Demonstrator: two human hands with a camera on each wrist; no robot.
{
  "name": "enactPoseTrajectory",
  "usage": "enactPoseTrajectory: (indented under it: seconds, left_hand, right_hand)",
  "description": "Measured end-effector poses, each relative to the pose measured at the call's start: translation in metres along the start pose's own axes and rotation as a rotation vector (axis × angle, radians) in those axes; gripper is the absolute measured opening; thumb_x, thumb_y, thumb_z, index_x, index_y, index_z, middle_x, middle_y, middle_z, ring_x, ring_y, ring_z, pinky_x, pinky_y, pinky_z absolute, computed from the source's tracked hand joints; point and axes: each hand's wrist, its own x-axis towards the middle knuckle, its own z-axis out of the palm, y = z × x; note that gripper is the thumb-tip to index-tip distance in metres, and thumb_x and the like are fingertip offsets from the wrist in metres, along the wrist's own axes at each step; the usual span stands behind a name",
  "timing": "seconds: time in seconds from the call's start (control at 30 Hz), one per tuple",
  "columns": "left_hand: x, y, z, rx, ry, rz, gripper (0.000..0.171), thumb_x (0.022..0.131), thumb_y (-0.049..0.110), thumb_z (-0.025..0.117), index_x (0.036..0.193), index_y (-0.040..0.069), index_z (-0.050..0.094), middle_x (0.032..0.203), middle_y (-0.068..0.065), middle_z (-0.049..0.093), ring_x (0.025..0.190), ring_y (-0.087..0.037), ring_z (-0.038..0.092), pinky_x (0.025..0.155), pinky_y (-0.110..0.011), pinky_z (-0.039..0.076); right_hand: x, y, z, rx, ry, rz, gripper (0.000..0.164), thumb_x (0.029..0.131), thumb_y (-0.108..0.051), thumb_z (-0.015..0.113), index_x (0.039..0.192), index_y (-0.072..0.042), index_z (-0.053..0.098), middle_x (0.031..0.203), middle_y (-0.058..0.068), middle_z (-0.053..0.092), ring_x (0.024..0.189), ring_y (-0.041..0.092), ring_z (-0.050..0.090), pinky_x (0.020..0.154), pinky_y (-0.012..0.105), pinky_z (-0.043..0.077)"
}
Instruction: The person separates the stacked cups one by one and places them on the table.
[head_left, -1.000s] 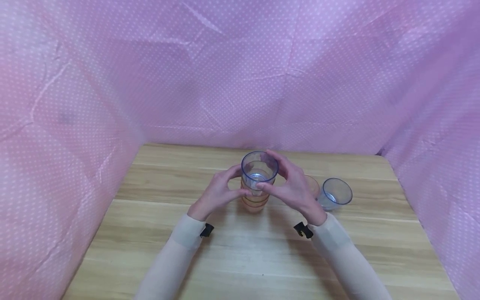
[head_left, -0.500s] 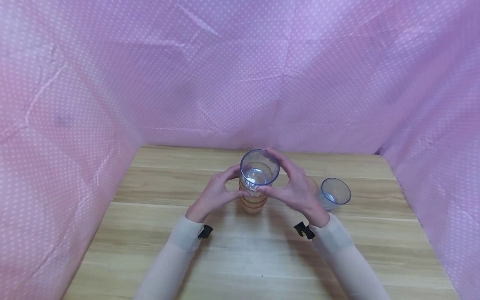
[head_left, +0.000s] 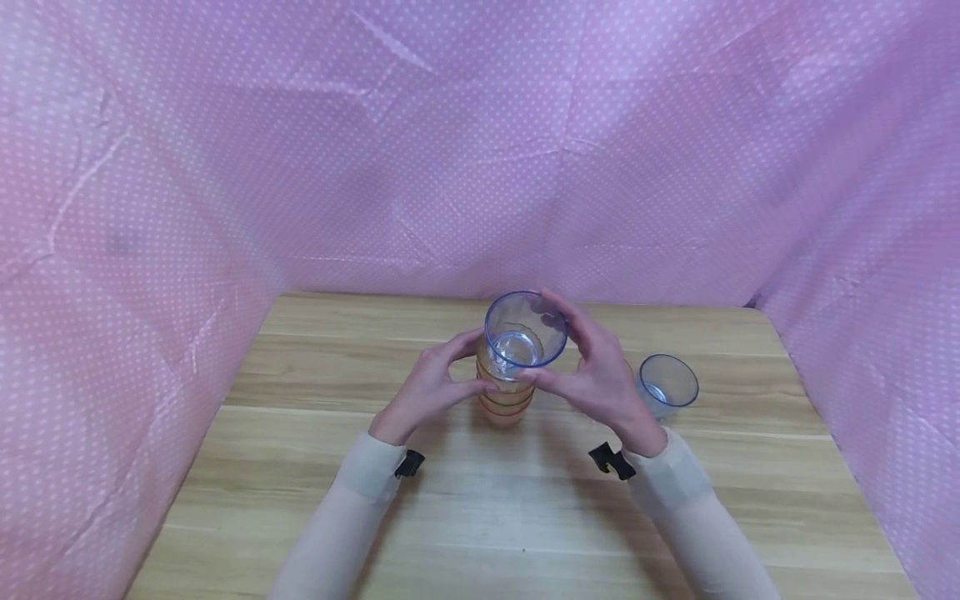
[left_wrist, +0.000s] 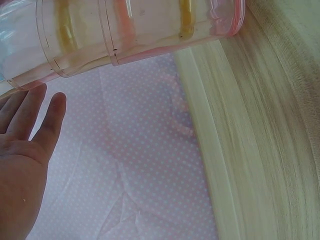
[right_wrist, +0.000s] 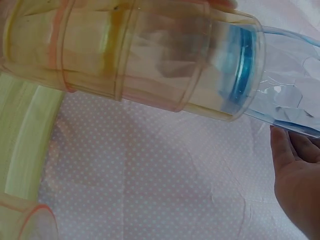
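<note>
An upright stack of nested clear cups in orange and yellow tints (head_left: 504,410) stands mid-table. My left hand (head_left: 427,387) grips its upper part, thumb at the near side and fingers round the far side. Above it, my right hand (head_left: 600,379) holds a clear blue cup (head_left: 517,312) near the rim, between thumb and fingers. In the right wrist view the blue cup's base (right_wrist: 240,70) sits inside the mouth of the top yellowish cup (right_wrist: 220,95), while most of its wall stands out above. The left wrist view shows the stack's lower cups (left_wrist: 145,30).
Another blue cup (head_left: 669,383) stands upright on the wooden table (head_left: 480,517), right of my right hand. An orange-rimmed cup (right_wrist: 35,220) shows beside the stack in the right wrist view, mostly hidden by my hand from above. Pink dotted cloth (head_left: 480,167) encloses the table.
My right hand has raised the blue cup and shifted it slightly right, so more of it stands out of the stack. My left hand stays nearly still on the stack.
</note>
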Motion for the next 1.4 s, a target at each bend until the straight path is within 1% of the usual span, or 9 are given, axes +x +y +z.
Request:
enactPoseTrajectory:
  seconds: [0.23,0.5,0.57,0.67,0.8,0.83,1.07,1.27,1.4]
  left_hand:
    - [0.000,-0.002,0.001,0.009,0.008,-0.005,0.079,0.079,0.015,0.092,0.148,0.007,0.055,0.134,-0.011,0.069,0.123,-0.030,0.066,0.112,-0.050,0.047]
    - [0.000,-0.001,0.001,0.013,0.002,-0.014,0.080,0.079,0.012,0.091,0.149,0.006,0.053,0.134,-0.013,0.069,0.123,-0.032,0.066,0.112,-0.051,0.046]
    - [0.000,-0.001,0.000,0.014,0.002,-0.005,0.080,0.079,0.012,0.090,0.150,0.006,0.053,0.134,-0.014,0.068,0.123,-0.033,0.066,0.112,-0.051,0.047]
    - [-0.001,-0.001,0.001,0.020,-0.001,0.000,0.080,0.079,0.013,0.090,0.150,0.006,0.053,0.134,-0.015,0.068,0.123,-0.034,0.066,0.111,-0.051,0.048]
    - [0.000,-0.002,0.000,0.027,-0.002,0.004,0.080,0.079,0.014,0.090,0.149,0.004,0.052,0.134,-0.016,0.068,0.123,-0.035,0.066,0.111,-0.051,0.048]
    - [0.000,-0.001,0.000,0.028,-0.001,0.004,0.080,0.080,0.014,0.090,0.149,0.004,0.053,0.135,-0.016,0.067,0.123,-0.035,0.066,0.110,-0.050,0.048]
    - [0.001,0.001,0.000,0.035,-0.005,-0.006,0.081,0.080,0.016,0.090,0.149,0.002,0.052,0.137,-0.017,0.066,0.123,-0.035,0.065,0.110,-0.050,0.049]
    - [0.001,0.003,0.000,0.031,-0.004,-0.023,0.081,0.079,0.016,0.090,0.149,0.001,0.052,0.138,-0.016,0.065,0.124,-0.036,0.065,0.111,-0.050,0.048]
    - [0.001,0.004,0.000,0.029,-0.003,-0.040,0.081,0.079,0.018,0.091,0.149,0.001,0.052,0.139,-0.015,0.065,0.124,-0.035,0.065,0.112,-0.050,0.046]
  right_hand:
    - [0.000,-0.003,-0.004,0.046,0.024,-0.047,0.098,0.067,0.011,0.090,0.153,0.001,0.044,0.146,0.020,0.058,0.132,0.023,0.055,0.113,0.030,0.045]
    - [-0.001,-0.008,-0.009,0.076,0.035,-0.071,0.098,0.067,0.011,0.090,0.152,0.005,0.043,0.143,0.021,0.059,0.131,0.027,0.056,0.112,0.033,0.046]
    - [-0.002,-0.010,-0.010,0.080,0.037,-0.073,0.096,0.069,0.007,0.092,0.152,0.005,0.043,0.143,0.021,0.059,0.132,0.027,0.056,0.112,0.034,0.046]
    - [-0.003,-0.011,-0.012,0.090,0.041,-0.076,0.093,0.075,-0.007,0.094,0.152,0.005,0.044,0.144,0.022,0.059,0.132,0.026,0.056,0.112,0.034,0.046]
    - [-0.003,-0.011,-0.014,0.106,0.047,-0.088,0.092,0.080,-0.029,0.092,0.151,0.006,0.044,0.143,0.024,0.059,0.132,0.027,0.056,0.111,0.034,0.047]
    - [-0.003,-0.012,-0.014,0.110,0.048,-0.090,0.092,0.080,-0.030,0.091,0.151,0.006,0.045,0.143,0.024,0.059,0.132,0.027,0.056,0.111,0.034,0.047]
    - [-0.005,-0.016,-0.021,0.156,0.050,-0.078,0.091,0.074,-0.001,0.093,0.151,0.005,0.045,0.143,0.024,0.059,0.132,0.027,0.055,0.113,0.034,0.046]
    - [-0.009,-0.017,-0.028,0.156,0.056,-0.068,0.092,0.078,-0.018,0.094,0.152,0.006,0.044,0.144,0.024,0.057,0.134,0.029,0.054,0.114,0.035,0.044]
    - [-0.012,-0.018,-0.032,0.150,0.062,-0.061,0.093,0.078,-0.018,0.094,0.152,0.006,0.043,0.145,0.022,0.057,0.134,0.028,0.053,0.114,0.034,0.044]
